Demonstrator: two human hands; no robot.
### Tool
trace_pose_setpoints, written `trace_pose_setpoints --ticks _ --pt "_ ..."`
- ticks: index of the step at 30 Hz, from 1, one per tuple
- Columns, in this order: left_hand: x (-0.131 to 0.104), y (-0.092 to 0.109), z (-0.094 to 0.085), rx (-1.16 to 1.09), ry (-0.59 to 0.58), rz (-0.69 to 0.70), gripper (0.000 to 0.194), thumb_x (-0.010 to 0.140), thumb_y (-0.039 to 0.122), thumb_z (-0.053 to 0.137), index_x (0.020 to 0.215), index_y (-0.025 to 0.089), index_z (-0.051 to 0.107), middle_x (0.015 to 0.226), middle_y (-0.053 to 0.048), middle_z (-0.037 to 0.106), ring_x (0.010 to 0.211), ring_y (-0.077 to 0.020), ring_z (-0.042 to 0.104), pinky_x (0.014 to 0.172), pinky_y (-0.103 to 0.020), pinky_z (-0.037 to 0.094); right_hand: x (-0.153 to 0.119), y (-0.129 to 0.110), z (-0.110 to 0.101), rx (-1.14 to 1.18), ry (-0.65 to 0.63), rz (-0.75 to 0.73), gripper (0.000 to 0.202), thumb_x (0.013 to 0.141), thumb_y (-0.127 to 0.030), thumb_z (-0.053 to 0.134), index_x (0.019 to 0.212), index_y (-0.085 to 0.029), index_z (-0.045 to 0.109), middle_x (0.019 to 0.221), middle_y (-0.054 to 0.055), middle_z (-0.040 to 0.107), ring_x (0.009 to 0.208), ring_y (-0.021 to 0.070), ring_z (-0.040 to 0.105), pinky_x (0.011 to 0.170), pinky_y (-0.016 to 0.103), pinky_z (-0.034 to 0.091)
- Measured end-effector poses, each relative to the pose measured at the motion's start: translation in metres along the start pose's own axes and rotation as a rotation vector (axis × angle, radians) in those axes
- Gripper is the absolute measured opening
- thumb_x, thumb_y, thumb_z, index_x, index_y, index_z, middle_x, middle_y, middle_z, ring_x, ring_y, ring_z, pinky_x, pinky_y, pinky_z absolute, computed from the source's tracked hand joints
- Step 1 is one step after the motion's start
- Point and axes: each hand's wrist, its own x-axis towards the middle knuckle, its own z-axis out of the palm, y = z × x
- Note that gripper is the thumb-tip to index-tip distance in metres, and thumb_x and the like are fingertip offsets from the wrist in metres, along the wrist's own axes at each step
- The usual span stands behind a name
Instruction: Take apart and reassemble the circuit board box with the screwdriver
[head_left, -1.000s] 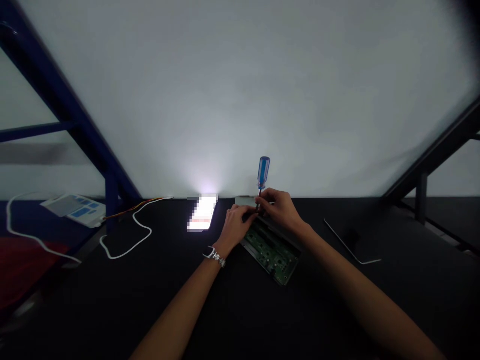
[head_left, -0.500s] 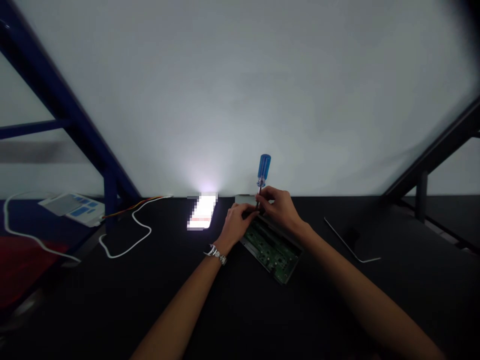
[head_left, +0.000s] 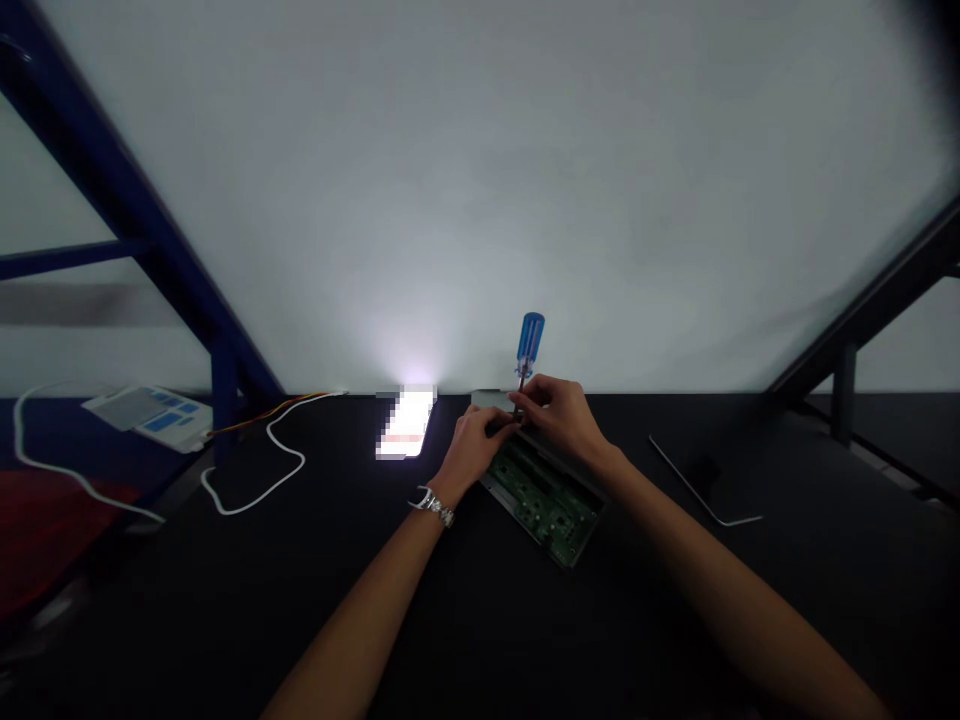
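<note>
A screwdriver with a clear blue handle stands nearly upright, its tip down at the far end of a green circuit board in a dark frame. The fingers of my right hand pinch its metal shaft below the handle. My left hand, with a metal watch at the wrist, is closed at the board's far left end, its fingertips close to the screwdriver tip. Whatever those left fingers hold is too small and dark to make out. Both hands partly cover the board's far end.
A glowing phone-like screen lies left of my hands by the wall. Further left are a white cable and a white-and-blue panel. At right lies a bent thin rod. A blue metal frame slants at left.
The screwdriver handle has shifted very slightly right and down in view. Both hands stay at the same end of the board, in nearly the same pose.
</note>
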Motion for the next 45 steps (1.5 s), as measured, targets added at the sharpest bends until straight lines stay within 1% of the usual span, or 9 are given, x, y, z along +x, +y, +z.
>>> trace_pose_setpoints --ticks 5,9,11,14,17,24,31,39,45 --pt "0.000 -0.005 -0.002 -0.016 -0.071 0.064 0.019 0.089 0.028 0.061 0.104 0.024 0.072 0.091 -0.004 0.070 0.091 -0.0204 0.061 0.082 -0.035 0.048 -0.001 -0.008 -0.005 0.016 -0.113 -0.057 0.014 0.088 -0.025 0.055 0.085 -0.017 0.067 0.073 0.004 0.070 0.063 0.0153 0.063 0.061 0.028 0.049" --pt "0.000 -0.005 0.002 -0.015 0.003 0.016 0.012 0.085 0.029 0.066 0.092 0.022 0.074 0.083 -0.004 0.069 0.085 -0.0204 0.062 0.077 -0.034 0.049 -0.002 -0.006 -0.004 0.058 -0.121 -0.030 0.020 0.086 -0.027 0.059 0.102 -0.018 0.068 0.092 0.008 0.072 0.065 0.0156 0.065 0.061 0.029 0.050" --pt "0.000 -0.003 0.004 -0.015 0.046 -0.002 0.011 0.082 0.030 0.069 0.086 0.021 0.073 0.080 -0.004 0.068 0.085 -0.0210 0.061 0.075 -0.034 0.050 -0.002 0.000 -0.002 0.005 -0.083 -0.012 0.017 0.082 -0.030 0.065 0.093 -0.018 0.069 0.086 0.007 0.072 0.065 0.0159 0.063 0.061 0.029 0.049" --pt "-0.001 -0.002 0.004 -0.022 0.035 0.020 0.012 0.082 0.030 0.069 0.090 0.022 0.073 0.082 -0.004 0.070 0.090 -0.0221 0.061 0.078 -0.036 0.049 -0.003 0.006 0.000 -0.065 -0.084 0.006 0.019 0.085 -0.032 0.062 0.074 -0.017 0.068 0.068 0.004 0.069 0.061 0.0156 0.060 0.061 0.029 0.048" --pt "-0.002 -0.002 -0.004 -0.047 -0.011 0.041 0.019 0.084 0.027 0.066 0.102 0.023 0.070 0.093 -0.005 0.070 0.093 -0.0215 0.061 0.082 -0.037 0.050 -0.004 0.007 -0.001 -0.061 -0.087 0.000 0.022 0.088 -0.033 0.059 0.077 -0.017 0.069 0.067 0.004 0.068 0.060 0.0153 0.060 0.062 0.030 0.048" --pt "-0.012 0.000 -0.026 -0.021 -0.019 0.029 0.021 0.090 0.033 0.058 0.107 0.024 0.066 0.099 -0.005 0.068 0.095 -0.0206 0.060 0.082 -0.037 0.049 -0.022 0.002 -0.004 0.288 -0.001 0.141 0.029 0.088 -0.047 0.057 0.090 -0.019 0.063 0.074 0.004 0.068 0.064 0.0192 0.065 0.049 0.029 0.053" --pt "-0.027 0.001 -0.033 0.031 -0.203 0.099 0.015 0.091 0.030 0.055 0.095 0.023 0.067 0.091 -0.004 0.066 0.090 -0.0204 0.056 0.079 -0.036 0.046 -0.053 0.015 0.006 0.562 0.132 0.264 0.035 0.083 -0.050 0.065 0.093 -0.019 0.054 0.090 0.008 0.070 0.070 0.0204 0.070 0.049 0.029 0.058" --pt "-0.027 -0.012 -0.035 0.093 -0.231 0.097 0.010 0.079 0.029 0.070 0.087 0.025 0.069 0.082 -0.003 0.063 0.081 -0.0204 0.054 0.069 -0.033 0.044 -0.057 0.019 0.010 0.677 0.204 0.266 0.035 0.081 -0.048 0.068 0.091 -0.020 0.051 0.086 0.006 0.072 0.068 0.0194 0.071 0.050 0.029 0.059" --pt "-0.027 -0.010 -0.033 0.082 -0.232 0.123 0.007 0.081 0.031 0.068 0.086 0.025 0.071 0.079 -0.003 0.064 0.079 -0.0202 0.053 0.067 -0.033 0.043 -0.058 0.015 0.011 0.708 0.231 0.255 0.034 0.081 -0.048 0.068 0.092 -0.021 0.050 0.086 0.005 0.072 0.065 0.0186 0.071 0.050 0.029 0.059"
